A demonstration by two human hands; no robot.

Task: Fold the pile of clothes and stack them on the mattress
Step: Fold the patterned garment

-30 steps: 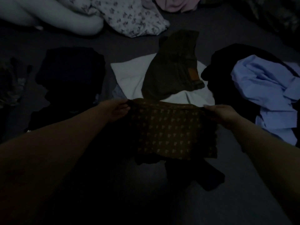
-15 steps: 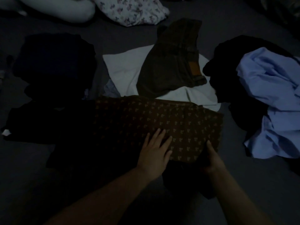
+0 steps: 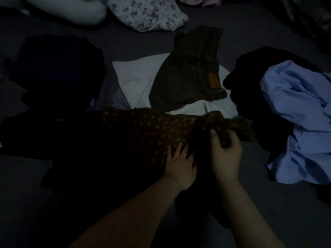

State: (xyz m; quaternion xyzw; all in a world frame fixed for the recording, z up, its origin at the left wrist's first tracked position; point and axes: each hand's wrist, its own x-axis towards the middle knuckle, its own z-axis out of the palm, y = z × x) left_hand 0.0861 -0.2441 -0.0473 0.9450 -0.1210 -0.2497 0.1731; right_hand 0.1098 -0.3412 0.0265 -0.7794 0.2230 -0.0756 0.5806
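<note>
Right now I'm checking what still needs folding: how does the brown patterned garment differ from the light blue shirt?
The brown patterned garment lies spread fairly flat; the light blue shirt sits crumpled. The left hand presses the patterned garment while the right hand grips its bunched end; nothing touches the blue shirt. One carries a small repeating print, the other is plain. Both lie on the dark mattress, neither folded.

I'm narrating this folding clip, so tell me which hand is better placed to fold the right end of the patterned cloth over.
The right hand. It already pinches the bunched right end of the patterned cloth, while the left hand lies flat on the cloth beside it, well placed to hold the fabric down.
</note>
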